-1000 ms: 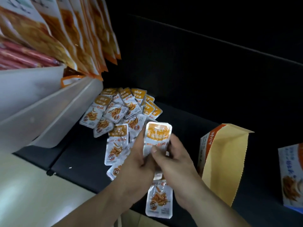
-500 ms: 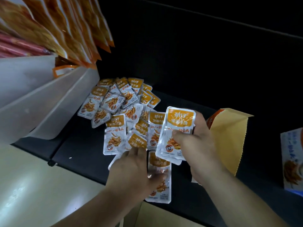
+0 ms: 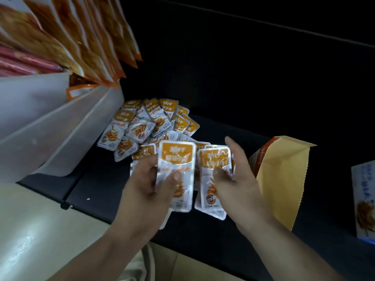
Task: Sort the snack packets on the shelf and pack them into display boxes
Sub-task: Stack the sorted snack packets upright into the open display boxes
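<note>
While the pile of snack packets (image 3: 146, 122) sits toward the back left of the shelf (image 3: 203, 236), both hands are working near its front edge. So I'd call this the gather-and-stack step, not boxing yet.

The left hand (image 3: 146, 185) pinches a single packet (image 3: 176, 159), thumb on the printed face and the rest behind it; it's a bit blurred. The right hand (image 3: 241, 179) holds a small stack of packets (image 3: 213, 159) with the thumb pressed on the top one. Its other fingers (image 3: 231, 145) are mostly hidden behind, except the index, which sticks up loose. The two lots are just beside each other.

An open display box (image 3: 284, 179) stands toward the right side of the shelf, flap up, close to the right hand.

My guess at the next move: lay the single packet onto the stack the same way up, square the edges, then drop the bundle in the box. The packs look like slick foil, so the stack could fan out if the grip loosens.
</note>
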A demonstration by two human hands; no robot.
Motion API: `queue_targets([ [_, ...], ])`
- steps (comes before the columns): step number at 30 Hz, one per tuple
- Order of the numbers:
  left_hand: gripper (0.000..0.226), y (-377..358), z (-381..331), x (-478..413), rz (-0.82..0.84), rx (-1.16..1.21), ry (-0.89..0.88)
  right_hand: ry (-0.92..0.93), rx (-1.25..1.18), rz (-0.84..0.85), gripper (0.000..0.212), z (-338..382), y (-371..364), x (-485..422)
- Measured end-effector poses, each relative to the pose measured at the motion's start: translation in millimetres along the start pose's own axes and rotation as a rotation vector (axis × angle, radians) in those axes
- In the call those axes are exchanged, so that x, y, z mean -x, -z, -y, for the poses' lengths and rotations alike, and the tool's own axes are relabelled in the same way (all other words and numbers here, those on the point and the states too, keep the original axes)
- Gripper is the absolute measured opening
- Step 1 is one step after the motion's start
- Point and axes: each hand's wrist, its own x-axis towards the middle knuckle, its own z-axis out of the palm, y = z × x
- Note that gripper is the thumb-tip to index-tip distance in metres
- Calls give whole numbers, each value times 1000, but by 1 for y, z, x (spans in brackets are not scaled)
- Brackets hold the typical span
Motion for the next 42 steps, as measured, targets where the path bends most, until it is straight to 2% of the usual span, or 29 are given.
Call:
queue_targets([
  [3,23,-25,-2,-1,98,71,-20,3,-131,10,66,8,0,2],
  [7,25,-43,-6,-5,5,-79,-199,76,-239,-38,58,23,1,9],
  [10,37,-61,-25,2,265,44,-193,95,-292,-28,59,35,6,19],
  [15,70,-95,-34,8,441,-26,-242,164,-185,-33,72,43,56,31],
  [21,77,-120,-36,9,552,-283,-358,183,203,-43,96,36,140,30],
  [23,78,-128,-33,6,553,-323,-347,195,297,-28,93,31,154,26],
  [27,67,-137,-26,0,572,-329,-362,343,391,-28,67,21,158,21],
  [29,58,-135,-21,-2,408,-475,-532,393,427,-38,63,16,159,19],
  [31,63,-130,-11,-5,216,-644,-655,416,482,-66,64,10,162,16],
  [32,71,-129,-5,-6,192,-691,-613,423,509,-85,66,8,163,14],
  [34,86,-129,7,-9,269,-686,-398,429,543,-122,68,2,162,10],
  [36,81,-130,17,-11,382,-579,-199,433,563,-154,66,-4,157,4],
  [39,50,-133,18,-10,431,-513,-218,452,612,-235,65,-13,151,-4],
  [42,42,-128,20,-10,445,-538,-259,520,746,-327,70,-21,153,-12],
])
